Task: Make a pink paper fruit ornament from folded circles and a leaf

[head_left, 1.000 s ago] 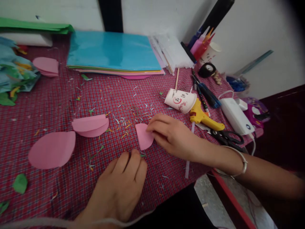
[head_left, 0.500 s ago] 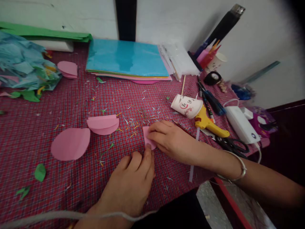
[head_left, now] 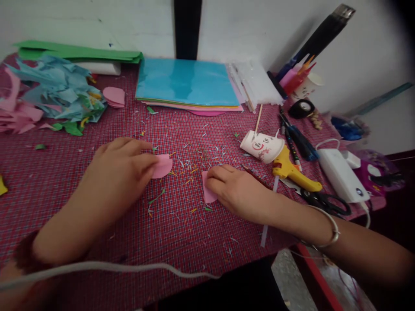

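1. Trailing across the foreground, a white cord [head_left: 113,268] passes in front of both arms.
2. The right hand [head_left: 236,190], fingers curled, pins a small pink piece [head_left: 207,196] to the checked cloth [head_left: 181,224]; the left hand [head_left: 119,168] pinches folded pink petals [head_left: 164,166].
3. Beyond lie a yellow glue gun [head_left: 292,170] and a tipped paper cup [head_left: 262,147], its red print unreadable.

Paper cup [head_left: 262,147] lies on table [head_left: 181,224], glue gun [head_left: 293,169] right of it.

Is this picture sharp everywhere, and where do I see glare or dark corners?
Head view: light glares on the blue paper; the right-side corners fade to black; the white cord and the left forearm, near the camera, are blurred; the right hand is fairly sharp.
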`<state>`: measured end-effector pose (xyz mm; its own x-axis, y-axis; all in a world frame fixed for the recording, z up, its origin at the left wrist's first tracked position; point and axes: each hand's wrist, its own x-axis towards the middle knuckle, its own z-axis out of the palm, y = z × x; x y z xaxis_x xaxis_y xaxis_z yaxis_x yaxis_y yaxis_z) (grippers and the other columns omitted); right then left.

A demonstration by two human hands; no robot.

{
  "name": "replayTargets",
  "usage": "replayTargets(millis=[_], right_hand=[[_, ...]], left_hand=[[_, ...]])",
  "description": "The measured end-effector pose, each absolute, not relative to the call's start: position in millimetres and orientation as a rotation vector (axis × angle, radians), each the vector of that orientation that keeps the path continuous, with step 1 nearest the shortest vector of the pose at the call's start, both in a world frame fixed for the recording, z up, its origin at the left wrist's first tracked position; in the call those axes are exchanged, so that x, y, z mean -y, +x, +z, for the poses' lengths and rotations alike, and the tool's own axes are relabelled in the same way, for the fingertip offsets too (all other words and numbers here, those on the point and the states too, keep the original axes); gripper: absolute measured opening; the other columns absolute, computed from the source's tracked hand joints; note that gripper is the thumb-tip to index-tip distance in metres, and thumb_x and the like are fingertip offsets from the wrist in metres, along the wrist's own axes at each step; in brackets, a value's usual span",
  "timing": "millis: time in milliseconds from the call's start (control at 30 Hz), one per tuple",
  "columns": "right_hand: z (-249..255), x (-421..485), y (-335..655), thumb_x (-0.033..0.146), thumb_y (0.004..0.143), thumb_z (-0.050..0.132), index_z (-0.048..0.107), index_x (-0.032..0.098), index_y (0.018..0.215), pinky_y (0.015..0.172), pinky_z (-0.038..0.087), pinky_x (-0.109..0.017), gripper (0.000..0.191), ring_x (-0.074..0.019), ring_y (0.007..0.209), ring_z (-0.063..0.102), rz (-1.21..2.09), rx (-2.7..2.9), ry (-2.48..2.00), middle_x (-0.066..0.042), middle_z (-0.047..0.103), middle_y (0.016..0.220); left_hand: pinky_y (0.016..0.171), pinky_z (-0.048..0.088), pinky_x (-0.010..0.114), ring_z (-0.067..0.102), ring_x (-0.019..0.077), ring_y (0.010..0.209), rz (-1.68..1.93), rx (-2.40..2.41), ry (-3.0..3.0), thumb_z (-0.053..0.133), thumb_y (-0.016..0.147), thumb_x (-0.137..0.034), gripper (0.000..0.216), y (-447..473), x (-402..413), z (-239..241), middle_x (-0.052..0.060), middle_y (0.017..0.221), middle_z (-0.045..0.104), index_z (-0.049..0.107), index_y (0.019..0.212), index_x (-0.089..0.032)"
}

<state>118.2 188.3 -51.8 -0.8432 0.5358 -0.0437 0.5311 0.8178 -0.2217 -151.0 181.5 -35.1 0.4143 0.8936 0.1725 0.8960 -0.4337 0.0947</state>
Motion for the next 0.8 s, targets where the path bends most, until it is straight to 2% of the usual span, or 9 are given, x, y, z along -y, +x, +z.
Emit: replayTargets(millis=[67,167,267,300,333,467,567,700,800], right_hand=[[-45.0,-186.7,119.7,0.010,0.090,0.046,0.063,0.009,0.098,0.083,0.047,-0.040,0.018,-0.0233,0.090,0.054,0.489,2.860,-0.913,-0.014,0.061,0.100],[-16.3,-170.6,128.1,0.010,0.092,0.042,0.061,0.014,0.106,0.086,0.047,-0.035,0.024,-0.0187,0.095,0.058,0.941,2.493,-0.863,-0.011,0.063,0.101],[19.2,-140.0,141.2,0.024,0.089,0.054,0.064,0.027,0.101,0.070,0.050,-0.027,0.016,-0.0145,0.080,0.063,1.688,2.247,-0.520,-0.002,0.067,0.084],[27.3,-129.8,145.7,0.029,0.087,0.058,0.066,0.030,0.094,0.062,0.049,-0.026,0.010,-0.0142,0.074,0.064,1.754,2.215,-0.508,0.001,0.066,0.076],[32.0,-121.2,150.0,0.033,0.086,0.060,0.066,0.031,0.088,0.056,0.047,-0.025,0.006,-0.0139,0.069,0.063,1.813,2.191,-0.504,0.001,0.065,0.071],[18.5,-112.0,161.2,0.037,0.090,0.056,0.057,0.023,0.069,0.048,0.039,-0.022,0.026,-0.0096,0.055,0.053,1.752,1.962,-0.765,0.002,0.057,0.061],[-6.1,-127.8,158.1,0.042,0.079,0.070,0.046,0.020,0.063,0.044,0.028,-0.022,0.036,-0.0063,0.048,0.036,1.604,1.560,-1.158,0.008,0.042,0.054],[-22.2,-148.6,139.8,0.055,0.067,0.074,0.047,0.019,0.072,0.050,0.030,-0.023,0.046,-0.0069,0.056,0.038,1.831,1.488,-1.069,0.007,0.044,0.063],[-24.2,-155.9,125.1,0.052,0.068,0.074,0.046,0.018,0.063,0.052,0.028,-0.023,0.044,-0.0068,0.057,0.035,1.851,1.531,-1.071,0.006,0.042,0.062]], left_hand=[[0.084,0.040,0.038,0.057,0.0208,0.092,-0.597,1.739,-2.606,0.044,0.089,-0.034,0.028,-150.4,-186.6,-32.5,0.003,0.093,0.068,0.068,0.083,-0.022],[0.070,0.041,0.031,0.059,0.0165,0.079,-0.855,1.983,-2.436,0.050,0.086,-0.037,0.020,-134.9,-180.1,-18.5,-0.002,0.084,0.066,0.064,0.080,-0.024],[0.054,0.035,0.028,0.053,0.0128,0.058,-0.894,2.193,-2.394,0.052,0.083,-0.039,0.018,-110.3,-168.0,-10.4,-0.004,0.068,0.059,0.058,0.079,-0.023],[0.051,0.033,0.027,0.051,0.0120,0.053,-0.925,2.219,-2.409,0.053,0.083,-0.038,0.016,-102.2,-164.8,-11.3,-0.004,0.064,0.056,0.055,0.077,-0.023],[0.049,0.032,0.026,0.049,0.0116,0.051,-0.979,2.217,-2.438,0.053,0.082,-0.036,0.014,-94.7,-162.1,-13.9,-0.005,0.061,0.054,0.051,0.076,-0.023],[0.051,0.038,0.024,0.053,0.0111,0.055,-1.275,2.050,-2.557,0.053,0.082,-0.027,0.005,-72.0,-152.2,-26.5,-0.005,0.066,0.056,0.049,0.081,-0.024],[0.052,0.041,0.022,0.053,0.0100,0.058,-1.354,1.972,-2.641,0.055,0.081,-0.023,0.005,-61.1,-141.5,-27.0,-0.005,0.068,0.056,0.050,0.081,-0.023],[0.052,0.043,0.020,0.052,0.0090,0.059,-1.383,2.004,-2.754,0.057,0.083,-0.025,0.005,-54.4,-128.6,-24.2,-0.006,0.070,0.056,0.053,0.083,-0.023],[0.052,0.045,0.019,0.055,0.0093,0.061,-1.503,2.070,-2.864,0.054,0.087,-0.030,0.007,-58.9,-127.0,-27.3,-0.005,0.073,0.058,0.054,0.088,-0.023]])
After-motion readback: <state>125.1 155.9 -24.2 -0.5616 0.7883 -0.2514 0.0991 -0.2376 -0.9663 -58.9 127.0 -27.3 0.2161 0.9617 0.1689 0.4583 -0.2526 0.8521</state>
